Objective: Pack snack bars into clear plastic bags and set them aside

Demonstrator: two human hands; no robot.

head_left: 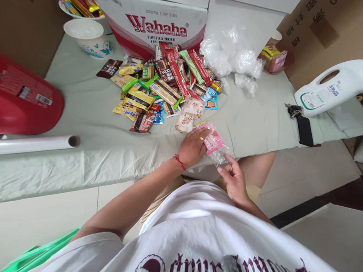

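The worktop (98, 159) carries a Wahaha carton (159, 18); before it lies a heap of wrapped snacks (165, 85). The left hand (193, 145) has its fingers gripping a pink packet (213, 141) at the worktop's near edge. The right hand (233, 176) meets the packet's clear film (217, 157), thumb and forefinger apart; grip undetermined.

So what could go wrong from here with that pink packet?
The pink packet lies close to the front edge of the table, so it could slip off if the left hand lets up. The clear plastic by the right hand's fingertips looks thin and might tear. A knock could also scatter the snack pile just behind.
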